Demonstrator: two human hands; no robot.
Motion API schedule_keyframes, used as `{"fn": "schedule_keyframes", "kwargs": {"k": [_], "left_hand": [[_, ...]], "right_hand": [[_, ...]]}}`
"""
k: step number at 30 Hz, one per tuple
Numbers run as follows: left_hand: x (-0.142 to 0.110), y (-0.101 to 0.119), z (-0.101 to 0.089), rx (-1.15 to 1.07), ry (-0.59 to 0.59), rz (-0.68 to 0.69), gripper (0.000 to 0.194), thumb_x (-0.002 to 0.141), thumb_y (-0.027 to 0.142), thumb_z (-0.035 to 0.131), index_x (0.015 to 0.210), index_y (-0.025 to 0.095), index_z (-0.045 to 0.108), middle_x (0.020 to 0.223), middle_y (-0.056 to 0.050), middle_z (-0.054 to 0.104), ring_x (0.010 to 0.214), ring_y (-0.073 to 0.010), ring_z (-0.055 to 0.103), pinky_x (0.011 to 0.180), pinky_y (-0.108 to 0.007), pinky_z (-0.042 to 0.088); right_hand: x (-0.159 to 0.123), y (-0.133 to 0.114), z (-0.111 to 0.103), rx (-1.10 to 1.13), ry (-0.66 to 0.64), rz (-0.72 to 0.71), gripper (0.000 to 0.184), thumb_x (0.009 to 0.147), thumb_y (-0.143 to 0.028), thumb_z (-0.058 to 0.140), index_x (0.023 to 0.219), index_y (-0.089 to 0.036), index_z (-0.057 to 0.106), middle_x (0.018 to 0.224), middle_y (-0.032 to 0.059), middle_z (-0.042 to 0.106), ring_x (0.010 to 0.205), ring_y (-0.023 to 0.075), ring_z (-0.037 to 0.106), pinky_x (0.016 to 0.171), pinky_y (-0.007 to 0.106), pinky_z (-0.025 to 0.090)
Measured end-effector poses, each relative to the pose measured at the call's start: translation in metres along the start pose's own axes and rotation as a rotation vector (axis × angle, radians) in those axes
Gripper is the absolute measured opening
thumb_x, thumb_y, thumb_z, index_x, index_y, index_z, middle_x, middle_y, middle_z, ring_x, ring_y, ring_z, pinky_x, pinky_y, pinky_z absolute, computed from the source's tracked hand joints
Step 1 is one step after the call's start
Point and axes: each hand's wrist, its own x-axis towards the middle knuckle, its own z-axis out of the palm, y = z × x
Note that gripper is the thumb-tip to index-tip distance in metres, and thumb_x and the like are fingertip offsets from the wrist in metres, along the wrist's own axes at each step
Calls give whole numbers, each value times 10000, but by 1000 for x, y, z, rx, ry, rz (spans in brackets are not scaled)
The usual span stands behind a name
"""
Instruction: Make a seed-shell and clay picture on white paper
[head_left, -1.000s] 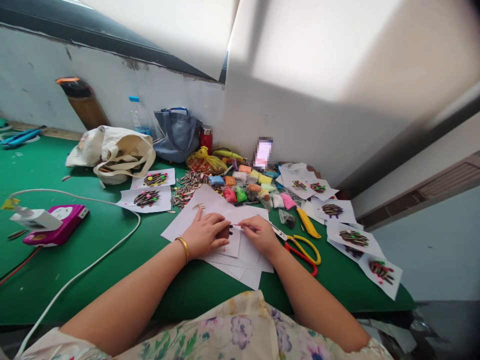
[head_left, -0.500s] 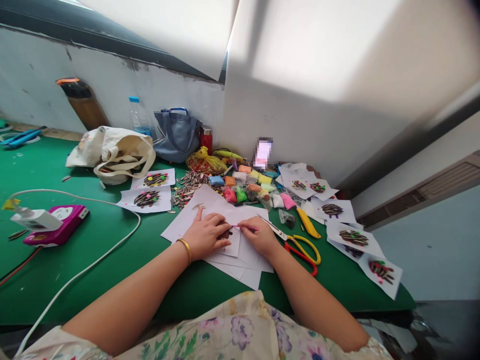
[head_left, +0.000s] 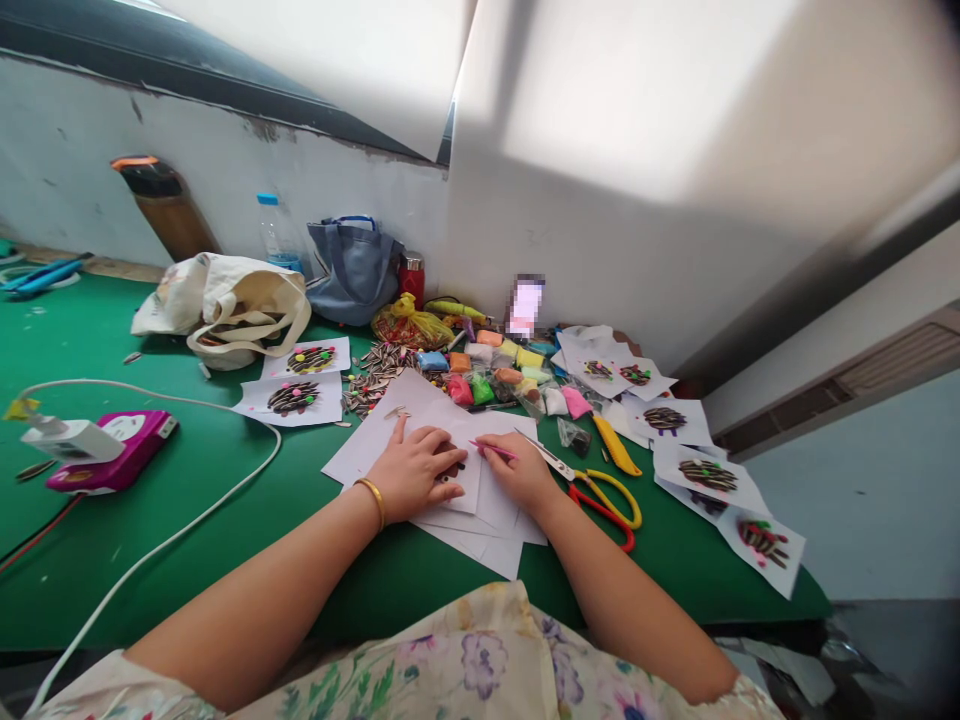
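Observation:
My left hand (head_left: 417, 468) lies with fingers apart on a small sheet of white paper (head_left: 466, 500), over a dark brown clay shape (head_left: 454, 469) that my fingers partly cover. My right hand (head_left: 520, 470) pinches a thin pink stick (head_left: 501, 451), its tip pointing left, just beside the brown shape. I cannot tell whether the tip touches the paper. Larger white sheets (head_left: 499, 555) lie underneath. Just right of my right hand are scissors (head_left: 592, 490) with red and yellow handles. Pale seeds (head_left: 399, 412) rest on the paper beyond my left fingers.
Striped seeds (head_left: 381, 365) are heaped behind the paper, beside coloured clay packets (head_left: 460, 389). A yellow cutter (head_left: 616, 446) lies right. Finished seed pictures (head_left: 709, 476) line both sides. A white cable (head_left: 180, 545) and purple power strip (head_left: 120, 450) are left; bags (head_left: 354, 270) stand behind.
The pink stick's tip has drawn slightly away from the brown clay shape and tilted up. My left fingers have shifted a little over the shape. The other things stay put.

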Motion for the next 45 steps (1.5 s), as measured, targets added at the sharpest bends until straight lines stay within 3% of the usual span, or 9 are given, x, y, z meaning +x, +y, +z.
{"fn": "schedule_keyframes", "kwargs": {"k": [10, 15, 24, 36, 42, 45], "left_hand": [[0, -1, 1, 1, -5, -1, 504, 858, 610, 517, 1302, 374, 553, 1280, -69, 563, 1244, -304, 450, 1122, -629, 22], [0, -3, 2, -25, -29, -19, 569, 868, 600, 510, 1384, 367, 461, 1319, -83, 549, 1259, -304, 444, 1121, -627, 8], [-2, -4, 1, -115, -20, -67, 635, 885, 603, 470, 1422, 269, 414, 1350, -114, 537, 1273, -306, 440, 1126, -597, 101], [1, 2, 0, -243, 34, -98, 591, 906, 556, 463, 1401, 235, 445, 1404, -137, 490, 1296, -326, 427, 1116, -625, 156], [7, -8, -11, -317, 166, -139, 443, 922, 435, 478, 1285, 195, 559, 1319, -118, 548, 1235, -254, 483, 1064, -409, 373], [8, -36, -27, -131, 217, -309, 266, 901, 319, 488, 1008, 177, 686, 1038, -110, 645, 1023, -250, 578, 961, -388, 434]], "right_hand": [[-1, 2, 1, 10, 45, -32, 256, 919, -228, 523, 1101, -262, 698, 1049, 34, 722, 981, 208, 622, 908, 375, 468], [-3, 6, -1, -112, -22, -118, 382, 883, -115, 529, 1212, -267, 651, 1050, 60, 694, 1013, 228, 575, 929, 393, 451], [-6, 10, -6, -228, -100, -81, 536, 859, -40, 479, 1335, -275, 555, 1167, 65, 648, 1086, 224, 534, 974, 388, 431], [0, 16, -14, -474, -185, -57, 422, 924, -139, 472, 1314, -263, 576, 1328, 48, 592, 1202, 236, 502, 1012, 392, 409], [0, 22, -17, -467, -175, -28, 451, 903, -72, 441, 1291, -238, 598, 1328, 39, 594, 1202, 228, 507, 1034, 380, 394], [0, 24, -15, -461, -159, -16, 488, 878, -36, 428, 1285, -242, 601, 1329, 34, 592, 1204, 228, 500, 1035, 381, 387]]}}
